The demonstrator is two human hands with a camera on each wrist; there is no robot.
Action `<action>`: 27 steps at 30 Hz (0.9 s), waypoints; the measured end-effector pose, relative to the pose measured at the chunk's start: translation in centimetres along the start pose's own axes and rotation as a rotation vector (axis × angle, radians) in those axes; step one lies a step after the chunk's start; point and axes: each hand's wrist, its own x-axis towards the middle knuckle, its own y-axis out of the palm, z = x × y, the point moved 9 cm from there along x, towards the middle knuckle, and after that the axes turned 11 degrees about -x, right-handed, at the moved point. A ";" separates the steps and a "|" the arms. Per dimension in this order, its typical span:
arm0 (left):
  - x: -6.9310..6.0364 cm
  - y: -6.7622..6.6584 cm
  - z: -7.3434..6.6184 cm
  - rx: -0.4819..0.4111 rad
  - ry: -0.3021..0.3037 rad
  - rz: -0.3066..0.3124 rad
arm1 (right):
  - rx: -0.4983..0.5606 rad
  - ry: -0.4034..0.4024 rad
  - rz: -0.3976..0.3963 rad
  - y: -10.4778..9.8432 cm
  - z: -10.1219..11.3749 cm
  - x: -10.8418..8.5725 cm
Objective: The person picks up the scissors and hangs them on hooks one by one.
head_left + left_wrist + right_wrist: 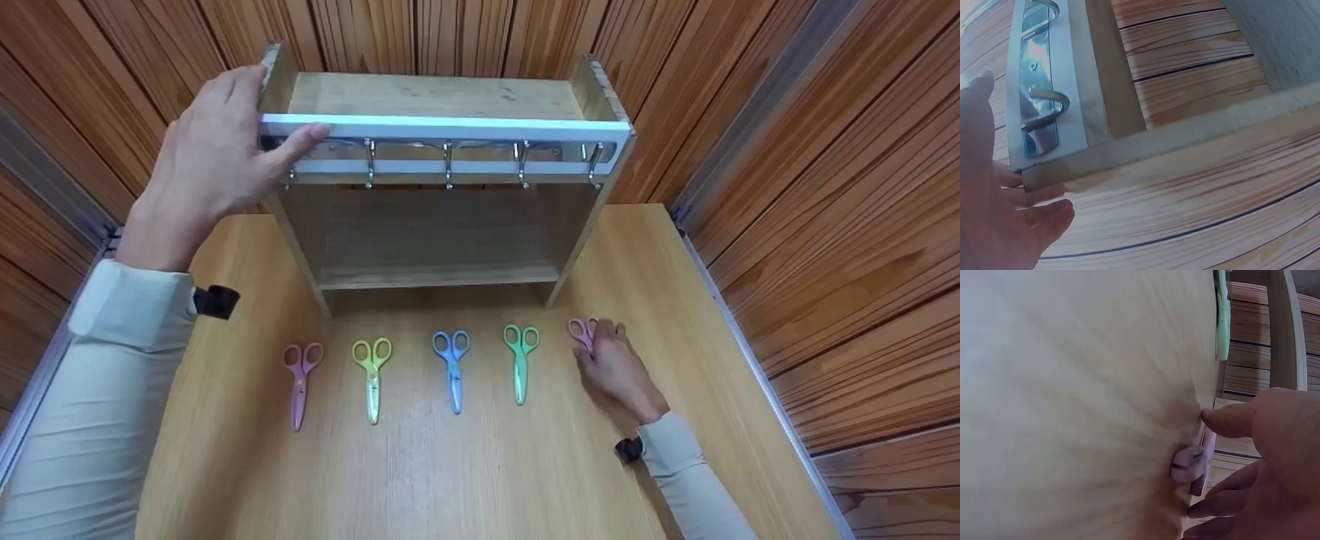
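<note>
My left hand (pixel 217 146) holds the upper left corner of a wooden shelf unit (pixel 442 274), its thumb over the white front rail (pixel 450 127) and its fingers along the side panel. Metal hooks (pixel 448 163) line that rail. On the table, my right hand (pixel 616 366) is over a pair of pink scissors (pixel 577 330). In the right wrist view, thumb and fingers stand apart on either side of those scissors (pixel 1188 464). To the left lie green scissors (pixel 520 364), blue scissors (pixel 454 371), yellow scissors (pixel 373 381) and another purple-pink pair (pixel 299 386).
The shelf unit stands at the back of a light wooden table (pixel 420 480). Wood-slat walls (pixel 847 225) enclose the table at the back and both sides, with metal strips (pixel 765 375) along its side edges.
</note>
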 end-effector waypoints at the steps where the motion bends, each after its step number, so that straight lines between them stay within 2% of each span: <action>1: 0.1 0.1 -0.1 0.006 -0.002 0.008 | -0.013 -0.001 -0.009 0.0 0.1 0.1; 7: 0.8 0.8 -0.7 0.022 -0.036 0.050 | -0.080 0.053 0.057 0.2 0.2 0.1; 11: 0.9 0.8 -0.7 0.038 -0.058 0.057 | -0.134 0.054 0.081 -0.2 0.6 0.5; 22: 1.0 1.4 -0.3 0.084 -0.078 0.033 | -0.254 -0.042 -0.056 -1.6 1.8 1.1; 27: 1.0 1.7 -0.3 0.074 -0.104 0.025 | -0.373 -0.129 -0.184 -2.1 2.5 1.0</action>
